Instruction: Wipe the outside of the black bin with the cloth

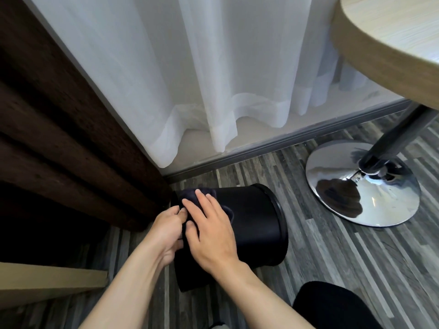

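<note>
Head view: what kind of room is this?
Probably a hotel room or bedroom corner. A sheer white curtain hangs to the wood-look floor, a round table stands on a chrome pedestal base, and a small black bin lies tipped.

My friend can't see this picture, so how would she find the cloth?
Start at the white curtain and look down to the striped grey floor, where a black bin lies on its side. The cloth is the dark, soft, crumpled thing pressed on the bin's left end under the right hand, with the left hand beside it. The bin is smooth and shiny; the cloth is wrinkly.
</note>
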